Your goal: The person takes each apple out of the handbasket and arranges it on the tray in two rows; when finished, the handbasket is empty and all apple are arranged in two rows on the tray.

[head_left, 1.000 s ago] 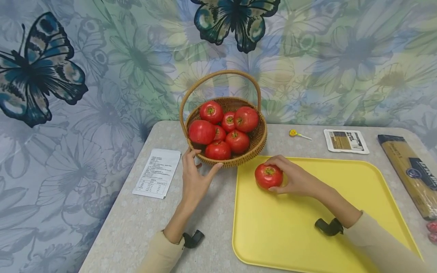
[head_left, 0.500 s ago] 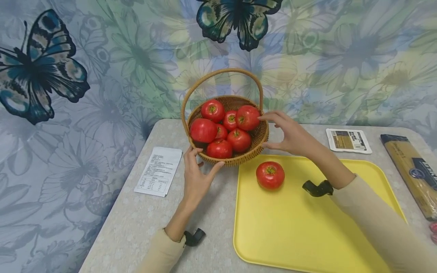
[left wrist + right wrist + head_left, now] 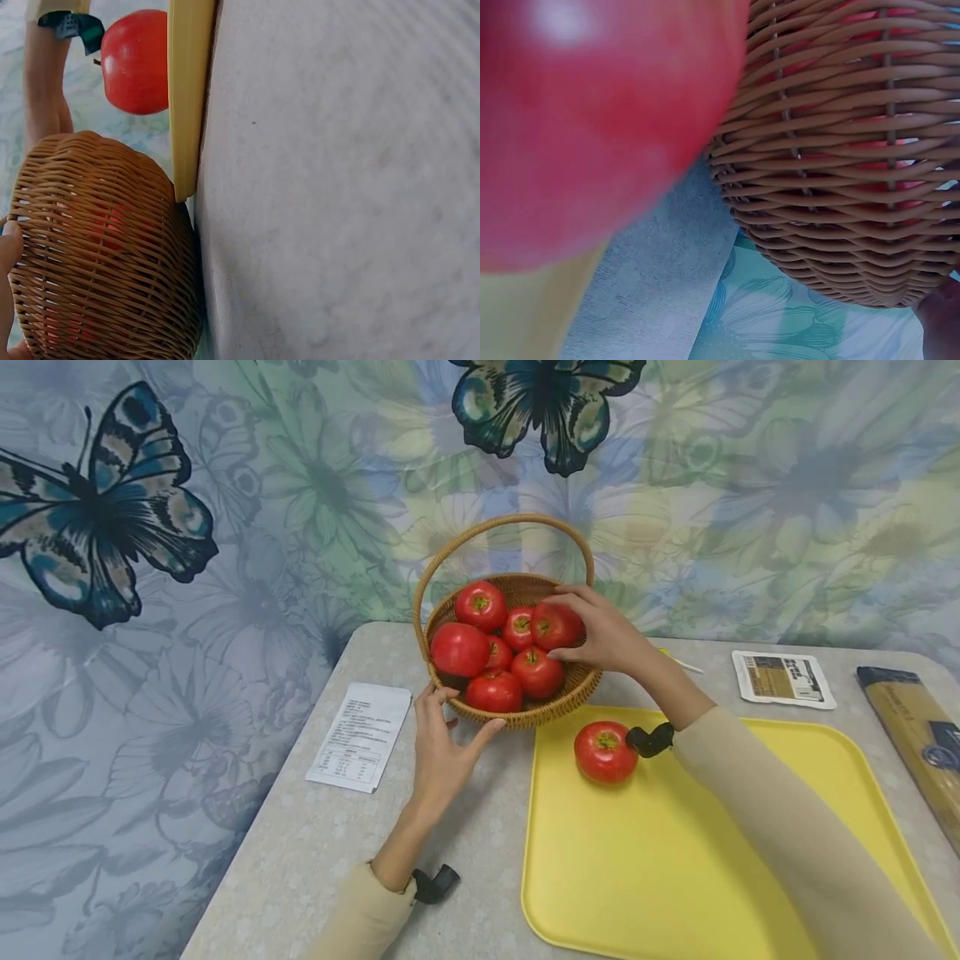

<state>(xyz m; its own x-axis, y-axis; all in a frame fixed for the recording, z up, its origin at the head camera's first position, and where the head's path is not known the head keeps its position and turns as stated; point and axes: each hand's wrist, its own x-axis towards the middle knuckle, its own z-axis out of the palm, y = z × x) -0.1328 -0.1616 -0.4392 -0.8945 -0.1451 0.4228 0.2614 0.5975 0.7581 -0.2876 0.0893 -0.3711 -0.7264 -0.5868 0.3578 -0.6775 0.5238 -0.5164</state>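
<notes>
A brown wicker basket (image 3: 551,714) with a tall arched handle holds several red apples (image 3: 459,649). My left hand (image 3: 441,760) grips its front left rim, thumb along the woven outside. Inside the basket's right side, my right hand (image 3: 611,631) has its fingers and thumb around a red apple (image 3: 553,627), partly covered by the fingers. Another apple (image 3: 602,758) sits alone on the yellow tray (image 3: 660,868), below my right wrist. The left wrist view shows the basket's weave (image 3: 105,247) with fingers at its edge; the tray's apple looms large (image 3: 592,135) in the right wrist view.
A white printed packet (image 3: 360,737) lies left of the basket. Behind the tray are a lollipop (image 3: 686,666), partly behind my right arm, and a flat white-edged pack (image 3: 782,679). A long brown package (image 3: 915,735) lies at the right. A patterned cloth backs the table.
My right hand has let go of the apple on the tray, moved up and left to the basket, and taken hold of an apple there. The left hand stays at the rim.
</notes>
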